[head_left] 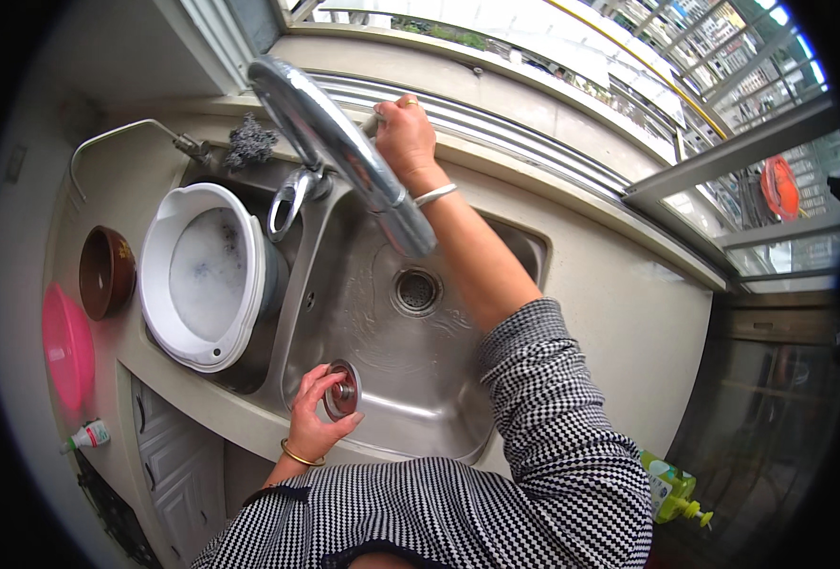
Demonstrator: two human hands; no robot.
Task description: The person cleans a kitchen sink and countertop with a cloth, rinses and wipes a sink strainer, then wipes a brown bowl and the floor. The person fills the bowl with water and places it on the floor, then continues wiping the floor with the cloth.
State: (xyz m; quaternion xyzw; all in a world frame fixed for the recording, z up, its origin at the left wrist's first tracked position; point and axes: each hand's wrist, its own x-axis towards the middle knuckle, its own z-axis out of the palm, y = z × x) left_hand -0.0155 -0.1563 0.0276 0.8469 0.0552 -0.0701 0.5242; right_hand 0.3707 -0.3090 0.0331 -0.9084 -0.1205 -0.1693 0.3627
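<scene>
My left hand (317,419) holds a round metal sink strainer plug (343,391) by its rim, over the near left part of the stainless steel sink basin (391,355). My right hand (406,135) reaches past the chrome faucet (349,149) to the ledge below the window, its fingers closed around a small light-coloured thing that is mostly hidden. The drain (417,291) in the basin is uncovered, with a little water around it. In the left basin a white plastic tub (151,284) holds cloudy, sudsy water.
A steel wool scrubber (249,142) lies behind the left basin near a thin curved spout (121,129). Left stand a brown bowl (107,273), a pink basin (68,348) and a white bottle (91,434). A green pump bottle (672,491) is lower right.
</scene>
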